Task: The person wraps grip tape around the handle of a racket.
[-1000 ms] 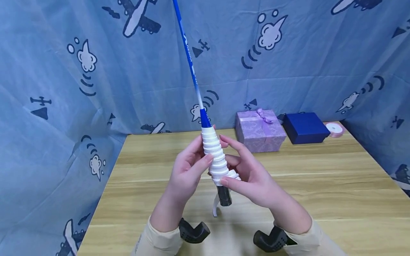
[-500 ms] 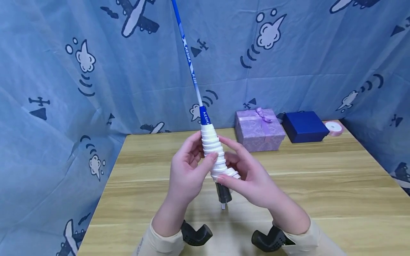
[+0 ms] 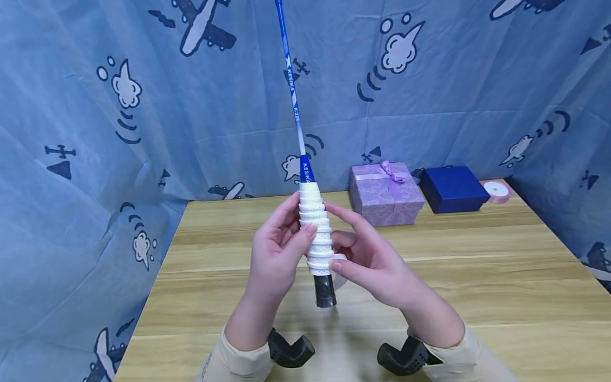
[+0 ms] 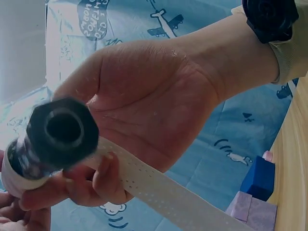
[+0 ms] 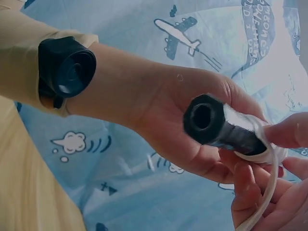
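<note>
A badminton racket (image 3: 293,101) with a blue and white shaft stands tilted in front of me, its head out of view. White grip tape (image 3: 315,223) circles the handle in overlapping turns, above a bare black butt end (image 3: 325,291). My left hand (image 3: 277,254) holds the wrapped handle, thumb across its front. On the other side, my right hand (image 3: 377,265) pinches the tape at the lowest turn, thumb at the handle's edge. The left wrist view shows the loose tape (image 4: 159,197), dotted with small holes, trailing past the right fingers. An octagonal butt (image 5: 204,118) faces the right wrist camera.
At the back of the wooden table (image 3: 477,297) stand a purple gift box (image 3: 386,196) with a bow, a dark blue box (image 3: 453,188) and a pink ribbon roll (image 3: 497,191). A blue printed curtain (image 3: 215,116) hangs behind. Both wrists carry black cameras.
The racket has turned in my hands and its shaft has swung right, more upright. The bunched tape by my right thumb now lies flat, and the strip below the butt no longer shows there.
</note>
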`<state>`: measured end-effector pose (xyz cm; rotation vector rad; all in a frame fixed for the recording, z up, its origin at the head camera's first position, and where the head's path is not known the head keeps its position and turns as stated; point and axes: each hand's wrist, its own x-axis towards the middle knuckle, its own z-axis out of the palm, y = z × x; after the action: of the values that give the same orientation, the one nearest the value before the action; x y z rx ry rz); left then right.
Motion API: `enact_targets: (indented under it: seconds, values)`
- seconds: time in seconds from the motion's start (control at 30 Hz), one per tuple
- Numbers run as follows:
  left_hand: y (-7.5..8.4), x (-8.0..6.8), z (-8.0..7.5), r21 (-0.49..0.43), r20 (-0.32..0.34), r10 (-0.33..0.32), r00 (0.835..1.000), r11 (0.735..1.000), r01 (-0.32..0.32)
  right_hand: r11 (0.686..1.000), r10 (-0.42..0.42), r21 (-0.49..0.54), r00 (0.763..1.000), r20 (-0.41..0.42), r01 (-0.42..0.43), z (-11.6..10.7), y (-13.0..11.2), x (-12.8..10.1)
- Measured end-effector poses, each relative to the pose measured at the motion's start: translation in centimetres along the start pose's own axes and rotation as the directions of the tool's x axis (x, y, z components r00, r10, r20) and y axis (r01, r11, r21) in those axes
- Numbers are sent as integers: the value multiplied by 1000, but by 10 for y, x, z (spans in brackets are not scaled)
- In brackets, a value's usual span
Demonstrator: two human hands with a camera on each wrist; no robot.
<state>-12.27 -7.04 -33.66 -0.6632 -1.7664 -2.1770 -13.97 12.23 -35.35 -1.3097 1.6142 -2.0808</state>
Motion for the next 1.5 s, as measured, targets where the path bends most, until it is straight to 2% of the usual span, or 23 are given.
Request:
enact_targets:
  seconds: [0.13,0.2,0.27,0.37,0.5,0.57,0.63,0.73,0.9,1.07,1.2,1.33,1.4,1.5]
  values:
    - [-2,0,-2,-86,50,6,999,996,-1,997,-51,54,998,22,50,1,4,1]
    - [-2,-1,-2,-125,88,12,996,992,-1,998,-58,35,998,9,58,2,4,1]
    - [-2,-1,-2,-120,118,28,993,993,-14,998,-68,-11,998,-13,68,2,5,1]
    - [-1,-2,-1,-23,117,61,991,998,-59,990,-96,-108,994,-50,90,4,6,-1]
    - [0,-4,3,192,32,102,994,976,-106,969,-106,-235,988,-112,77,6,8,-1]
    - [1,-4,5,253,-9,111,994,962,-105,962,-101,-267,985,-137,62,7,8,-1]
    - [1,-4,6,264,-33,110,993,960,-97,960,-101,-274,984,-143,59,7,9,-1]
    - [0,-3,6,223,-34,91,995,972,-81,965,-112,-249,986,-121,79,6,9,-1]
    - [1,-1,2,101,1,48,999,994,-47,992,-64,-113,996,-61,57,3,5,-1]
    - [2,-1,-2,8,44,41,998,999,-41,998,-46,-40,998,-31,44,1,3,0]
    - [1,-1,-3,-67,101,53,993,997,-47,998,-63,-15,998,-21,62,2,4,1]
    - [1,-1,-4,-145,163,59,985,989,-36,997,-61,-40,997,-40,60,4,2,1]
    - [2,-1,-4,-148,175,69,982,988,-43,997,-44,-66,997,-58,40,5,0,0]
    - [3,-2,-3,-96,153,98,983,992,-84,995,-26,-103,997,-78,18,6,-2,0]
